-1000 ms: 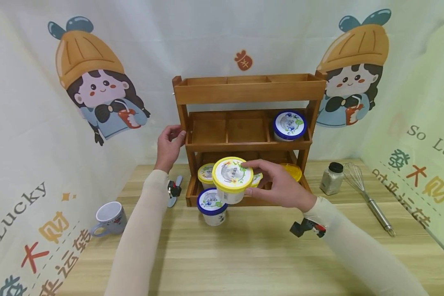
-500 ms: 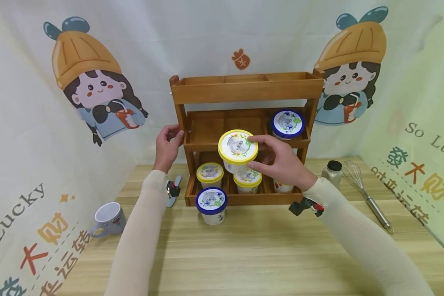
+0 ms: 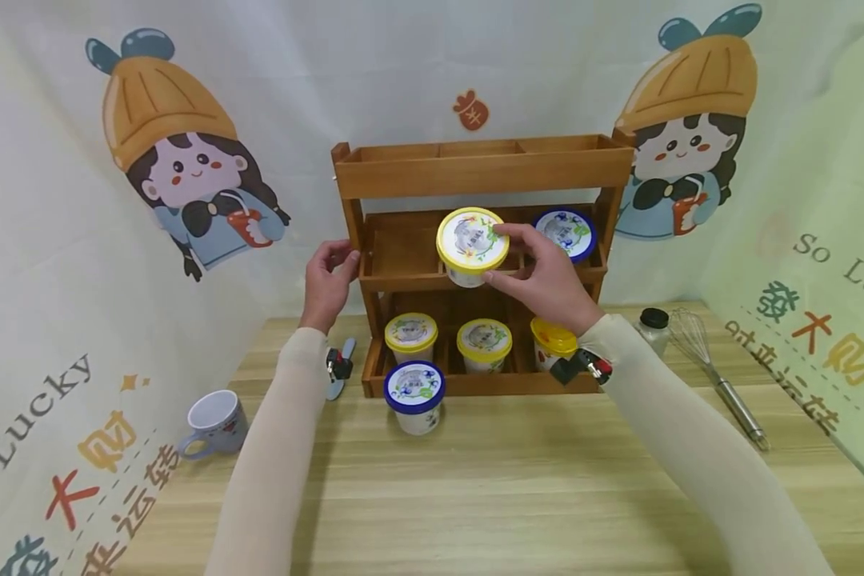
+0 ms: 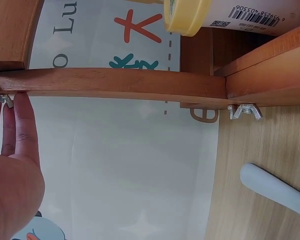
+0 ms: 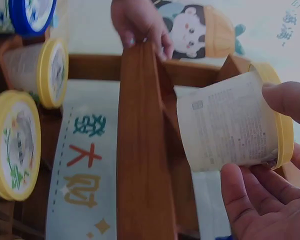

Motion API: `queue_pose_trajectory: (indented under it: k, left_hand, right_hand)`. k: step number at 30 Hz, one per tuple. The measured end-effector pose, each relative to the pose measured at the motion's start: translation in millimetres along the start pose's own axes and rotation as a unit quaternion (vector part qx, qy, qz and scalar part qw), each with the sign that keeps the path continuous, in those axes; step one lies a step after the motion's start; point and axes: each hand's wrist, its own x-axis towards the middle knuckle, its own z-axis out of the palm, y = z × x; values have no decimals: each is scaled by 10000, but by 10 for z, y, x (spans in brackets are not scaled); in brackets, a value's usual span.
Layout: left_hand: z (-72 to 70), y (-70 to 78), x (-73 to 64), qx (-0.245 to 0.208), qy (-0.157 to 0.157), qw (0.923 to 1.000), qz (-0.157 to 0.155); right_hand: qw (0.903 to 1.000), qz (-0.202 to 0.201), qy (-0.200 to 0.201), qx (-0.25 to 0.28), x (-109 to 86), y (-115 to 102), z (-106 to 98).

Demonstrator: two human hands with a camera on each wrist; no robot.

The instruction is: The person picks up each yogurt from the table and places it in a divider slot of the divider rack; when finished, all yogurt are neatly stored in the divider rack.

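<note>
My right hand (image 3: 550, 276) pinches a yellow-lidded white tub (image 3: 470, 242) by its lid rim, thumb and fingers on opposite sides. The tub hovers in front of the middle tier's central compartment; in the right wrist view its printed side (image 5: 230, 122) shows, tilted. At the rack's left end, my left hand (image 3: 327, 284) holds the wooden rack (image 3: 482, 176), thumb in front and fingers at the outer side. Straight fingers (image 4: 26, 127) touch the post beside a wing nut in the left wrist view. A blue-lidded tub (image 3: 564, 234) sits in the middle tier's right compartment, partly behind my right hand.
Two yellow-lidded tubs, left (image 3: 410, 334) and centre (image 3: 484, 344), and an orange-lidded tub (image 3: 553, 340) fill the bottom tier. A blue-lidded tub (image 3: 415, 396) stands before the rack. Around are a mug (image 3: 218, 420), a spreader (image 3: 342, 372), a jar (image 3: 653, 330) and a whisk (image 3: 723, 384).
My right hand has raised the yellow-lidded tub from in front of the bottom tier to the middle tier's height, slightly rightward. My left hand stays at the rack's left end.
</note>
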Motion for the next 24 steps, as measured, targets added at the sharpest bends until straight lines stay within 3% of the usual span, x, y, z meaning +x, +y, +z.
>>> queue_pose_trajectory:
  k: [9, 18, 24]
  left_hand:
    - [38, -36, 26, -167, 13, 9996, 206]
    - [-19, 12, -2, -85, 26, 9999, 51]
    - [-16, 12, -2, -117, 20, 9998, 127]
  right_hand:
    - [9989, 247, 396, -42, 154, 191, 20]
    - [9982, 105, 360, -460, 251, 214, 214]
    - [9966, 262, 429, -648, 234, 200, 283]
